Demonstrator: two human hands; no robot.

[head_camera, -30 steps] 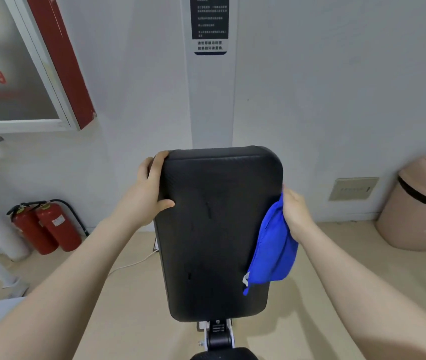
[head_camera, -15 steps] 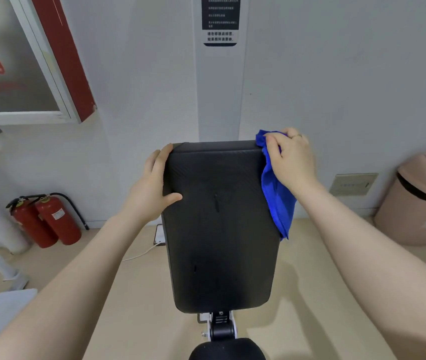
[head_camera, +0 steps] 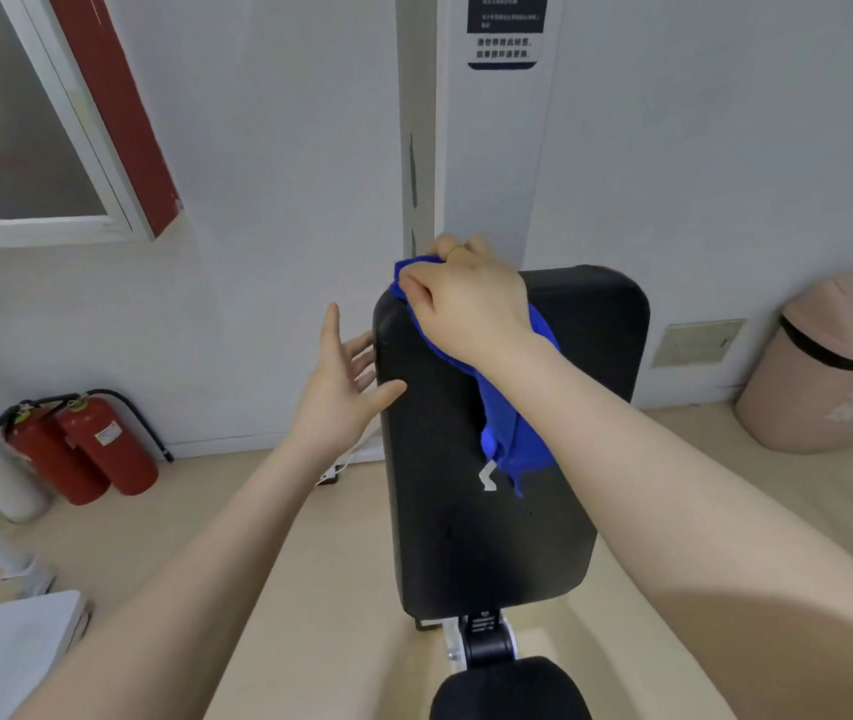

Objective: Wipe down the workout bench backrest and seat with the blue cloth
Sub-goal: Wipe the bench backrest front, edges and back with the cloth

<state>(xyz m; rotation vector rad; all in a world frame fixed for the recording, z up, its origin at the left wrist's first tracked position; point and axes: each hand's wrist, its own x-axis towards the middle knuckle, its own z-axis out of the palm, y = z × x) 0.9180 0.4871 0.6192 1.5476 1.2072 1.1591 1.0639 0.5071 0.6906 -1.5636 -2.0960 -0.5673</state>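
Blue cloth (head_camera: 510, 423) bunched in right hand (head_camera: 471, 298) grip atop backrest (head_camera: 492, 537); left hand (head_camera: 344, 381) spread.

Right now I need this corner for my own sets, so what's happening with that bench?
A person is wiping down the black padded bench backrest. Their right hand holds a bunched bright blue cloth at the backrest's top left corner, the rest of the cloth hanging down over the pad. Their left hand is open at the pad's left edge, thumb touching the front. The rounded black seat pad below has no cloth on it yet.
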